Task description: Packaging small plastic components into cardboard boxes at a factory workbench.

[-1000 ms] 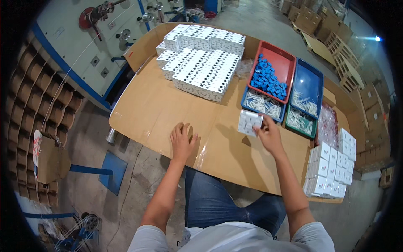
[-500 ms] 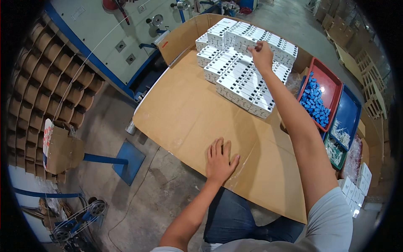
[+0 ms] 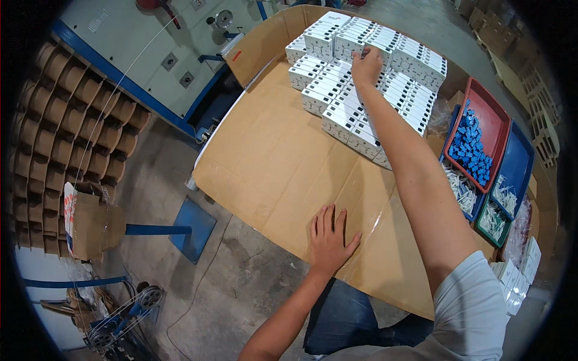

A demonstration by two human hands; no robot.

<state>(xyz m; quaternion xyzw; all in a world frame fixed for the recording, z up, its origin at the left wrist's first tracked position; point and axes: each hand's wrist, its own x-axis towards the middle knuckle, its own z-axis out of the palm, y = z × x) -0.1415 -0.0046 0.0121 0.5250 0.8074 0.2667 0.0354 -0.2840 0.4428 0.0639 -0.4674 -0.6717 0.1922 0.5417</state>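
Note:
My left hand lies flat with fingers spread on the brown cardboard sheet covering the table, near its front edge. My right arm reaches far forward to the block of small white boxes. There my right hand is closed, its fingertips bent against the front of the raised back row of boxes. Whatever sits between those fingers, if anything, is too small and hidden to name. The boxes stand packed in tight rows, with dark square marks on their tops. My forearm covers part of the right-hand rows.
To the right are a red tray of blue plastic pieces, a blue tray and a green tray with small white parts. More white boxes lie at lower right. A pale machine panel stands at back left.
The view has shifted, so the table and trays sit further right. My right hand has moved a little left along the back row of boxes. My left hand stays flat on the cardboard.

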